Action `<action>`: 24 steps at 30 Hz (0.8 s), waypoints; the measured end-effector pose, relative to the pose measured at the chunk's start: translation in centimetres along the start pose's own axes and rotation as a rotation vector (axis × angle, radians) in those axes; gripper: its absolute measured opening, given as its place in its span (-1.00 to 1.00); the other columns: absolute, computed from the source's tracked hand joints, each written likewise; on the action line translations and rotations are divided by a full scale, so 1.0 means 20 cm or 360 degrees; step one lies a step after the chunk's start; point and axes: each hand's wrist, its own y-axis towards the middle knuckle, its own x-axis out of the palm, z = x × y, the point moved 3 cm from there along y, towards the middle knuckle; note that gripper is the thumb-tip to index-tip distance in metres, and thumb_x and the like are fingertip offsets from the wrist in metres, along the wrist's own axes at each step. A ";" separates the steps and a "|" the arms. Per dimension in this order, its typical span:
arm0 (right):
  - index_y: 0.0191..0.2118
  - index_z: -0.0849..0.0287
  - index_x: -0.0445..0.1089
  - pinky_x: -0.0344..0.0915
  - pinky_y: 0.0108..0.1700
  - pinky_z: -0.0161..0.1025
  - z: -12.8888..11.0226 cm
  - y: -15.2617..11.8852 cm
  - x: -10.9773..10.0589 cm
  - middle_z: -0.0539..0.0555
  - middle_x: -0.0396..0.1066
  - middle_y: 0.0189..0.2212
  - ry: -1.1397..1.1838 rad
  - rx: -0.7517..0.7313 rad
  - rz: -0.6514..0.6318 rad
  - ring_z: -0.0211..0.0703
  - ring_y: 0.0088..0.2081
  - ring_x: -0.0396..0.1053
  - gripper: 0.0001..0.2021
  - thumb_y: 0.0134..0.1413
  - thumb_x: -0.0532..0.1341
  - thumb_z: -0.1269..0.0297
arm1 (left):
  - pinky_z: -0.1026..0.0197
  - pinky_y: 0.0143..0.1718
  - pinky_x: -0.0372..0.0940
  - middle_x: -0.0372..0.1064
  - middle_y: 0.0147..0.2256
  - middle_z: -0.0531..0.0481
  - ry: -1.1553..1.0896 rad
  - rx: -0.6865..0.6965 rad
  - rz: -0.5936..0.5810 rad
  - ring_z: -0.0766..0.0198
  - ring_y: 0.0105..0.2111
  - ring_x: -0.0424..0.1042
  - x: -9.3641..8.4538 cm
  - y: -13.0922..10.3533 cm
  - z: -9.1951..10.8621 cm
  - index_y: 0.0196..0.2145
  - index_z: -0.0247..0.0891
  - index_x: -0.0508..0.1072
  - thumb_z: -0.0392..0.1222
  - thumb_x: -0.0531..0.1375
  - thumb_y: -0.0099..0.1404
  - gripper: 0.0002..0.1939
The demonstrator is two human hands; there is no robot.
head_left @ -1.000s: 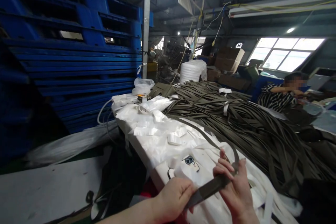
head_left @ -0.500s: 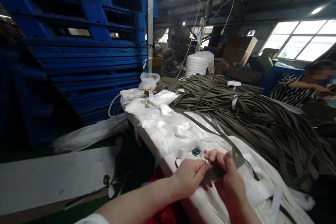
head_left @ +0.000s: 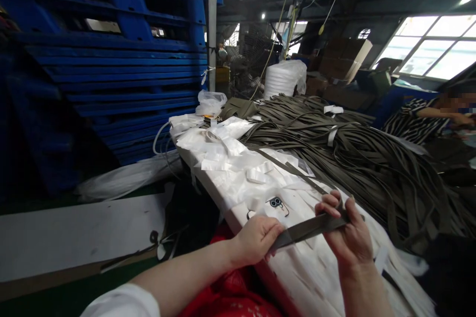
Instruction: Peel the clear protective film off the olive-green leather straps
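A dark olive strap (head_left: 303, 229) is stretched between my two hands above the white-covered table. My left hand (head_left: 256, 238) is closed around its near end, thumb on top. Farther right, my right hand (head_left: 345, 230) grips the same strap, fingers curled over it and palm turned up. Part of the strap runs on from the right hand back toward the pile. A phone (head_left: 278, 204) with a dark camera block lies just beyond my left hand. The large heap of similar straps (head_left: 357, 168) spreads to the right, with white bands around some of it.
Loose white strips (head_left: 230, 158) cover the table's left part. Stacked blue pallets (head_left: 130, 74) and a metal post (head_left: 211, 29) stand at the left. A white wrapped roll (head_left: 282, 79) is at the far end. A person in a striped top (head_left: 412, 119) sits at the right.
My hands have moved apart, the right one outward to the right and slightly up, so a longer stretch of strap shows between them. The view has tilted down slightly.
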 end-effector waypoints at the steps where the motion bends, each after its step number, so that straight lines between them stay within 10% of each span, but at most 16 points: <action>1: -0.15 0.08 0.41 0.43 -0.16 -0.27 0.00 0.00 -0.01 -0.12 0.32 -0.41 -0.0076 -0.0040 0.0007 -0.37 -0.46 0.29 -0.67 -0.02 0.44 0.15 | 0.36 -0.59 0.14 0.21 -0.66 0.08 -0.0046 0.0019 0.0040 0.41 -0.65 0.25 0.00 -0.01 0.01 -0.54 -0.25 0.25 0.33 -0.12 0.41 -0.36; 9: -0.39 0.08 0.22 0.37 -0.34 -0.46 -0.01 0.04 0.05 -0.24 0.19 -0.57 0.0297 -0.0058 -0.0237 -0.46 -0.57 0.20 -0.60 -0.15 0.51 0.37 | 0.34 -0.73 0.00 0.19 -0.69 0.16 -0.0493 -0.0419 -0.0188 0.41 -0.76 0.13 0.08 -0.07 -0.05 -0.45 -0.22 0.23 0.43 -0.04 0.31 -0.39; 19: -0.57 0.13 0.06 0.21 -0.56 -0.35 0.03 0.01 0.14 -0.18 -0.08 -0.69 -0.0043 -0.0244 -0.0231 -0.36 -0.64 -0.05 -0.54 0.11 0.35 0.15 | 0.31 -0.41 0.31 0.49 -0.49 -0.03 0.0036 -0.0190 -0.0198 0.29 -0.49 0.47 -0.02 0.00 -0.02 -0.46 -0.28 0.40 0.19 -0.10 0.45 -0.43; 24: -0.58 0.14 0.19 0.37 -0.30 -0.21 0.26 -0.08 0.18 -0.05 0.25 -0.52 -0.0676 -0.0193 -0.0304 -0.27 -0.48 0.22 -0.52 0.15 0.28 -0.07 | 0.30 -0.40 0.31 0.47 -0.50 -0.02 -0.0044 -0.0022 -0.0017 0.31 -0.52 0.45 0.01 0.09 0.05 -0.37 -0.29 0.43 0.22 -0.12 0.46 -0.42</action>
